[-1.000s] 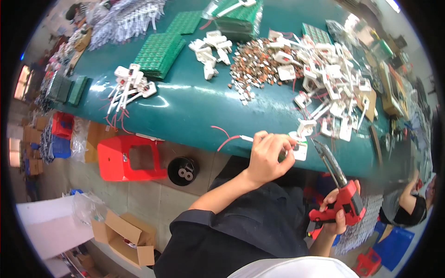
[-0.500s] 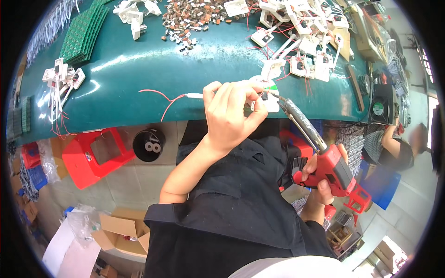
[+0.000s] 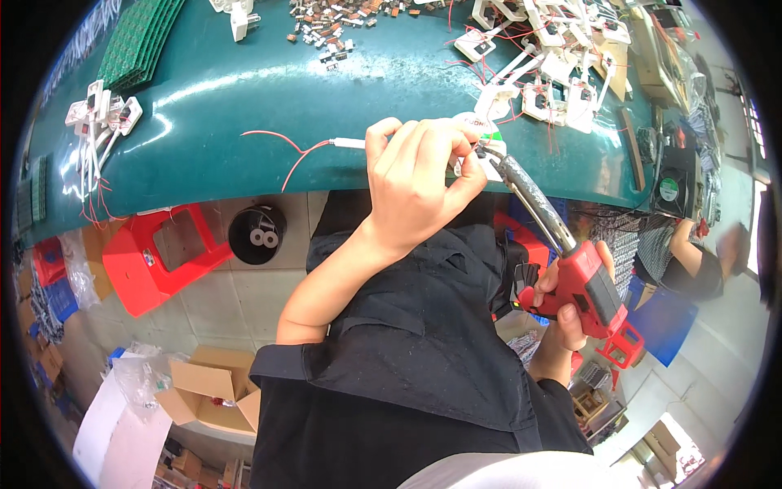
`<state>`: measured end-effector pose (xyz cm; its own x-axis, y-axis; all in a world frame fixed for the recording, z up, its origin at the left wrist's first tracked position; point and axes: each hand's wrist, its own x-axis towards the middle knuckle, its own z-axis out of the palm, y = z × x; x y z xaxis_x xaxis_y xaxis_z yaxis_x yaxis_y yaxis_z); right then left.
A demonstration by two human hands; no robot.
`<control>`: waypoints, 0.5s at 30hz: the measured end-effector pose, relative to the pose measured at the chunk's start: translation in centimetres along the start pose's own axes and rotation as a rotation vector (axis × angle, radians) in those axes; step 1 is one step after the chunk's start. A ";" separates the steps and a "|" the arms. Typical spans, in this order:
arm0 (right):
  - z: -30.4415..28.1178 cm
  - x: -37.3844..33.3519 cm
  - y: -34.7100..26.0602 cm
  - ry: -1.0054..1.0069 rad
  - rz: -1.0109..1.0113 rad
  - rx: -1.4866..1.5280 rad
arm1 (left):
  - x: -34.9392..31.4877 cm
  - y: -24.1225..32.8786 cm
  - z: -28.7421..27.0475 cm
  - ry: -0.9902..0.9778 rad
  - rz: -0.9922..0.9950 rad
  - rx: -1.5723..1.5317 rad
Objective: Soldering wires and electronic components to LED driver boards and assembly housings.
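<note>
My left hand is closed in a pinch at the bench's near edge. From its far side a white cable sticks out to the left, ending in two split red wires. A small dark part shows at the fingertips; the rest is hidden by the hand. Below them lies a white piece with a green label. My right hand grips a red soldering gun by its handle. The gun's long metal barrel points up-left, its tip at the left fingertips.
White plastic housings with red wires are heaped at the right of the green bench. Small metal parts lie at the back. Green circuit boards and more housings sit left. Below are a red stool and a black bin.
The soldering gun's tip has come closer to my left fingertips. My left hand keeps its pinch, and the cable stays in place. The whole view has shifted slightly.
</note>
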<state>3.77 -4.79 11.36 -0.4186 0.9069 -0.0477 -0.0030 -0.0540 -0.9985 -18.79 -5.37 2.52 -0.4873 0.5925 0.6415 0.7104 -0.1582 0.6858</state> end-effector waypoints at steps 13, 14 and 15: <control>0.2 0.6 -0.6 0.003 0.043 -0.033 | -0.1 0.1 0.2 0.011 0.008 0.011; 0.5 0.7 -0.9 0.002 0.044 -0.034 | -0.1 0.1 0.2 0.016 0.008 0.012; 0.8 0.8 -1.3 0.021 0.060 -0.035 | -0.1 0.1 0.2 0.021 0.008 0.012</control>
<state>2.70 -4.35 12.65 -0.3976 0.9112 -0.1079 0.0539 -0.0942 -0.9941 -18.59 -5.27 2.49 -0.4921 0.5742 0.6544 0.7203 -0.1536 0.6765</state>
